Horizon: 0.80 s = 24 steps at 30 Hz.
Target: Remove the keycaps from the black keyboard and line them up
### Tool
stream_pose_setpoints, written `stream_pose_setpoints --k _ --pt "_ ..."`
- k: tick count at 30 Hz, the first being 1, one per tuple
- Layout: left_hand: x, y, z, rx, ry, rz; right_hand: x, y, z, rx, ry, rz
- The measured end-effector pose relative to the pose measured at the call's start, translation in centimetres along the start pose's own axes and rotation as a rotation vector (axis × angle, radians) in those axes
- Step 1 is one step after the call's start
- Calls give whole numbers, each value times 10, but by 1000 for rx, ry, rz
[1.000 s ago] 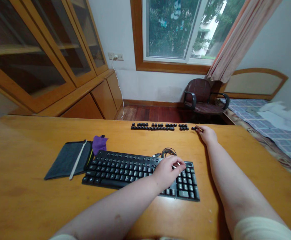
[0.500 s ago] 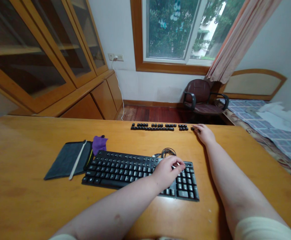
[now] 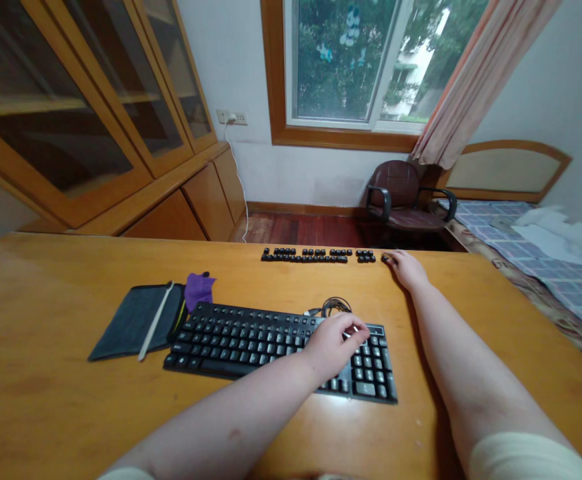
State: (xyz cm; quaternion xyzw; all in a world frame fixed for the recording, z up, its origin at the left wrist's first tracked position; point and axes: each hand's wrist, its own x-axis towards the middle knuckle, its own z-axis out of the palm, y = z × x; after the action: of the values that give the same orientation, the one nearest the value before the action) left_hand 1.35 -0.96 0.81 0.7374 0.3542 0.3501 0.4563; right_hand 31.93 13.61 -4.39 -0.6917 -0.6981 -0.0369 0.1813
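Note:
A black keyboard lies on the wooden desk. My left hand rests on its right part, over the number pad, fingers curled and pinched on something small that I cannot make out. My right hand reaches to the desk's far edge, fingertips closed on a black keycap at the right end of a row of loose keycaps. The keyboard's coiled cable sits just behind my left hand.
A dark pouch with a pale stick across it and a purple cloth lie left of the keyboard. Glass-door cabinets stand at left. Beyond the desk are an armchair and a bed.
My right hand has shifted slightly left and settled lower onto the end of the keycap row. My left hand has stayed on the keyboard.

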Motion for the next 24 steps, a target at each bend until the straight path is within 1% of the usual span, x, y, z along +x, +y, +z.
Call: stream_pose_setpoints --k 6,13,20,24 --pt "0 -1 0 -3 -4 9 0 1 1 -32 -18 4" --pt "0 0 0 11 0 12 0 3 4 -29 -2 17" --pt "0 0 0 5 -6 15 -5 4 0 23 73 60" --pt "0 1 -1 -2 -7 14 -7 6 0 11 82 54"
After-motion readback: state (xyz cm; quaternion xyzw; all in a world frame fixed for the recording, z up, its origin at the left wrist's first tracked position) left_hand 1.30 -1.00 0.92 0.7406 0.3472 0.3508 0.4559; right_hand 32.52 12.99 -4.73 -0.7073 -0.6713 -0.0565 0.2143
